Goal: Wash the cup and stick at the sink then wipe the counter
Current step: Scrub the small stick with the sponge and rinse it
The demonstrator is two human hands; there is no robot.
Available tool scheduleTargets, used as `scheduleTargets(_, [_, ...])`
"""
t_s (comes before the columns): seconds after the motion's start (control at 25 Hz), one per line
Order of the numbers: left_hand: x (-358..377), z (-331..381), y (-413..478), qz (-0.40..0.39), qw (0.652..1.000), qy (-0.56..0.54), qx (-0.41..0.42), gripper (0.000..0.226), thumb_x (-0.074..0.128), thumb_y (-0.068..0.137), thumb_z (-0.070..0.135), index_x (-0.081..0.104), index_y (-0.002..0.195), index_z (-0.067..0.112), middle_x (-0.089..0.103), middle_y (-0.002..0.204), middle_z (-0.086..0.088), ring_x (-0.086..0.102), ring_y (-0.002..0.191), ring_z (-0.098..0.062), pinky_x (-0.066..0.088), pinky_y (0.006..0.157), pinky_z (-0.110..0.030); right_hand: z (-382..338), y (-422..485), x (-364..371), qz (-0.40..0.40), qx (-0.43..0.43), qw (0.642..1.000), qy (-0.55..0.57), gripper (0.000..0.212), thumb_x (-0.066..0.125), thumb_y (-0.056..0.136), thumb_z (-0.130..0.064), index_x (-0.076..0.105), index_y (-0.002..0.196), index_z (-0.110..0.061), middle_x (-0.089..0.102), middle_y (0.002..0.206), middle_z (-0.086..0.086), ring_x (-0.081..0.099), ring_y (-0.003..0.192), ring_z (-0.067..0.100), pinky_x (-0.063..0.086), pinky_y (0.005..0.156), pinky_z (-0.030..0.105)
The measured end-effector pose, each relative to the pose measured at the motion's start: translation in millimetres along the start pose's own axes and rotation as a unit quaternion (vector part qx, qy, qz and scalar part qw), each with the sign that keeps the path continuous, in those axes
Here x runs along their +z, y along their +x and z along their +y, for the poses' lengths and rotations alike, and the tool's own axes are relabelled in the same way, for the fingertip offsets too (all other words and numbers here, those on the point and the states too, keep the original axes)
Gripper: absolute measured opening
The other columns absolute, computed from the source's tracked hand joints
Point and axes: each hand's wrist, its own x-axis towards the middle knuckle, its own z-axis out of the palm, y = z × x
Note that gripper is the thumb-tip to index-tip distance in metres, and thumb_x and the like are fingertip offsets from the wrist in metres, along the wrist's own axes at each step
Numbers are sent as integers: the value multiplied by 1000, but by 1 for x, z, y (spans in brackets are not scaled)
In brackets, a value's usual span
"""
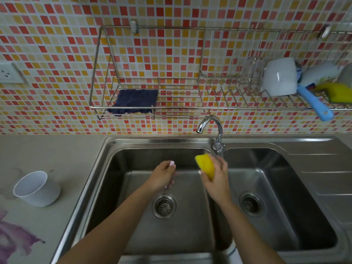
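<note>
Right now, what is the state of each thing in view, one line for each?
left hand: closed on a thin whitish stick, over the left basin.
right hand: gripping a yellow sponge.
white cup: upright on the counter, untouched.
faucet: no water visible.
dark blue cloth: lying in the wall rack.
purple stain: on the counter, unwiped.

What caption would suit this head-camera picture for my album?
Over the left basin, the right hand holds a yellow sponge, the left hand a pale stick.
</note>
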Motion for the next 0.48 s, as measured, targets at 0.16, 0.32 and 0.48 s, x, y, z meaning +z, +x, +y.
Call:
scheduleTargets(0.16, [6,8,11,-3,997,-70,-26,27,59,88,8,48,113,9,57,89,-7,54,63,-13,41,55,-25,33,53,-9,-23,92,995,-15,68,69,77,-6,37,137,-9,24,146,18,35,130,37,31,108,40])
scheduleTargets(0.32, [0,6,21,22,998,-61,-16,23,59,87,5,52,109,8,57,89,-8,53,64,-15,40,56,-25,47,84,0,-68,113,990,-54,72,65,80,-9,30,142,-10,22,149,16,32,133,35,29,107,34])
scheduleTargets(0.48, [-3,1,29,41,997,-61,-24,22,58,88,4,51,109,7,55,82,-6,51,64,-15,39,58,-26,50,79,14,-49,92,990,-95,79,65,80,-13,21,146,-9,17,155,10,31,134,34,27,110,40])
